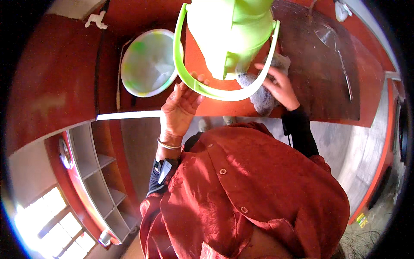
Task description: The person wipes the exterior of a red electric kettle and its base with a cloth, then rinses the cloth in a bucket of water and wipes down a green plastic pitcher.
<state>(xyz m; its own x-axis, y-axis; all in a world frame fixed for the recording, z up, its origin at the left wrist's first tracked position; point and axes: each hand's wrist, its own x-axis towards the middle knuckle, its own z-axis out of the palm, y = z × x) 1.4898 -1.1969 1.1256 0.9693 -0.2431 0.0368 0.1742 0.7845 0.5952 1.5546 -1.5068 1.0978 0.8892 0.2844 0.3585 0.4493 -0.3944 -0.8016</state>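
Observation:
A lime-green plastic container [239,35] with a curved carrying handle [226,94] stands before me, its top cut off by the view's upper edge. My left hand [182,100] is at the left part of the handle, palm up, with the fingers passing behind it. Whether they grip the handle cannot be made out. Beyond the handle's right side, my right hand [279,85] is over a crumpled grey cloth [263,97], its fingers spread apart. The cloth lies on the red counter [216,108] beside the container's lower end.
Left of the container is a round whitish basin [148,64] with green and yellow patches. A long-handled metal utensil [343,64] lies at the right. White taps [96,21] are at the upper left and upper right [342,12]. Shelves [100,174] stand at the lower left.

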